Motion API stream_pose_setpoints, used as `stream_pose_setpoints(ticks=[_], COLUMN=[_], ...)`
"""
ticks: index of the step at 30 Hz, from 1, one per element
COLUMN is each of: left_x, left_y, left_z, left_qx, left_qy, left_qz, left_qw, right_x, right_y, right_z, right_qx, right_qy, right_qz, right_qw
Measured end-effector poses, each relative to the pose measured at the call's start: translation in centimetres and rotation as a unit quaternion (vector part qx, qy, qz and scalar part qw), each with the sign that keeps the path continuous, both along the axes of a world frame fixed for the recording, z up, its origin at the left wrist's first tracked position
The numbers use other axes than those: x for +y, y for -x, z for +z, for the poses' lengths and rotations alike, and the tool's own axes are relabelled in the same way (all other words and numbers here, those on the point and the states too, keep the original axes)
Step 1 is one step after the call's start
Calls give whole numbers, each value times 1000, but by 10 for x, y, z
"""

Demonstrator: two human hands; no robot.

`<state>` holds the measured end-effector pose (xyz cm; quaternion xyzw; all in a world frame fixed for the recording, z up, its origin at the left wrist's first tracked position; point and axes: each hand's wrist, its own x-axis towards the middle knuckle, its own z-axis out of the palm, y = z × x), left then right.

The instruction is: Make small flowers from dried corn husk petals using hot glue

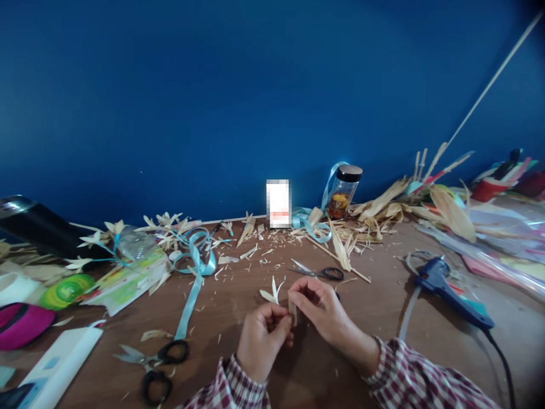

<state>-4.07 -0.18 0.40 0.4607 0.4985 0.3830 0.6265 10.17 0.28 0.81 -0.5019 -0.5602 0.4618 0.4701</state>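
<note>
A short strip of dried corn husk (293, 312) stands upright between my hands above the table. My left hand (263, 338) pinches its lower end between thumb and fingers. Closed at the strip's upper end is my right hand (326, 315), its fingertips against the husk. Just behind my hands lies a small pale husk flower (273, 292) with pointed petals. Beyond my right hand, black-handled scissors (317, 272) rest on the table, partly hidden. A second pair of scissors (155, 359) lies with open blades to the left of my left hand.
On the right rests a blue glue gun (451, 292) with its cord. Light blue ribbon (191, 301) trails at left, near finished husk flowers (168, 224). A lidded jar (344, 193) and loose husks (383, 207) stand along the blue wall. Husk scraps litter the brown table (353, 298).
</note>
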Motion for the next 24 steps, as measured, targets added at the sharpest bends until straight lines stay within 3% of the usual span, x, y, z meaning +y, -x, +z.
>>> stream_pose_setpoints(ticks=[5,11,14,19,24], left_x=[-5,-12,-6,13,19], left_y=[-2,-8,-2,17,19], left_z=[0,-4,-1,7,4], left_qx=[9,-23,-68,-98,-103], left_qy=[24,47,10,-82,-41], left_qz=[-30,-40,32,240,287], left_qw=[999,998,997,962,951], right_x=[-1,7,8,3,-2], right_y=[1,-4,-6,-4,7], right_z=[0,-1,-2,-4,-3], right_qx=[26,101,71,-95,-323], right_qy=[1,0,4,-31,-110], right_qz=[-6,-69,-73,-25,37], right_qw=[1000,992,995,995,939])
